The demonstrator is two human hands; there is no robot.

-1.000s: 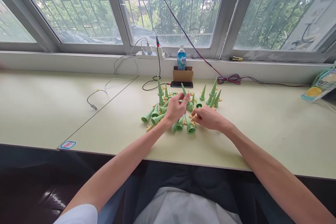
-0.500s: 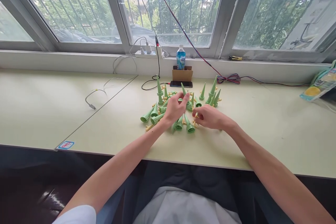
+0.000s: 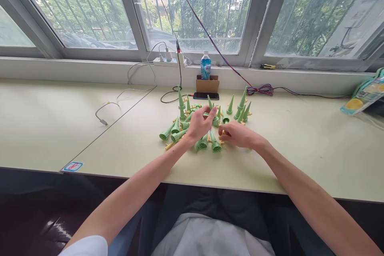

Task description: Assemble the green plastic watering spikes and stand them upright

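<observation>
My left hand (image 3: pixel 200 122) is closed with its thumb raised, at the middle of a cluster of green plastic watering spikes. In it is a green spike (image 3: pixel 215 121), partly covered by the fingers. My right hand (image 3: pixel 237 133) is closed just to the right, its fingertips pinched at a small yellow piece that they mostly hide. Several hollow spikes lie on their sides below and left, such as one spike (image 3: pixel 216 146) with its open end towards me. Others stand upright behind, including a lone spike (image 3: pixel 230 105) and a stacked pair (image 3: pixel 181 106). Yellow side fittings stick out among them.
A pale table (image 3: pixel 120 144) runs below the window. Behind the spikes are a phone (image 3: pixel 206 96), a small cardboard box (image 3: pixel 207 85) and a blue bottle (image 3: pixel 205 66). Cables (image 3: pixel 264 90) cross the table's back. A plastic package (image 3: pixel 360 98) lies at the far right.
The view has shifted very slightly. Both hands stay in nearly the same place among the spikes, with no clear change of grip.
</observation>
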